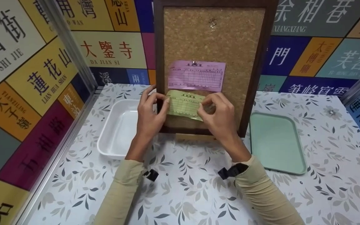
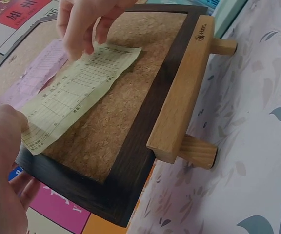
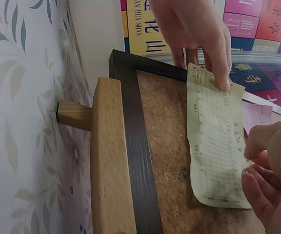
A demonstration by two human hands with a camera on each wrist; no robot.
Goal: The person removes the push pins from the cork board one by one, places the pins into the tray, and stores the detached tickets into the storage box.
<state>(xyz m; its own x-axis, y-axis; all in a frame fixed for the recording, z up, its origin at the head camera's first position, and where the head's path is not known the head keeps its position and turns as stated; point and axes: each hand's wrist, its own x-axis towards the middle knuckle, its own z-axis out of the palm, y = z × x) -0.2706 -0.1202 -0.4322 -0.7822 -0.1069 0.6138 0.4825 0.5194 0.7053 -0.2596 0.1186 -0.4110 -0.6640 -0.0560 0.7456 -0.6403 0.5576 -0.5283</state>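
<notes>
A yellow-green receipt slip (image 1: pixel 184 104) with a printed grid lies over the lower part of a framed corkboard (image 1: pixel 242 62). My left hand (image 1: pixel 150 109) grips the slip's left end, thumb on its face (image 3: pixel 227 83) and other fingers behind, around the board's dark frame (image 2: pixel 72 178). At the slip's right end, my right hand (image 1: pixel 220 109) pinches near the upper edge with thumb and curled index finger. In the right wrist view the slip bows slightly at its lower edge. Above it, a pink receipt slip (image 1: pixel 195 76) hangs from a metal pin (image 1: pixel 194 63) at its top edge.
A wooden stand (image 2: pixel 182 92) with short feet supports the board on a leaf-patterned tablecloth (image 1: pixel 186 187). On the left stands a white tray (image 1: pixel 105 140); a pale green tray (image 1: pixel 278 143) lies on the right. Several pins cluster on the cork (image 1: pixel 212 23) near the top. Sign-covered panels surround the table.
</notes>
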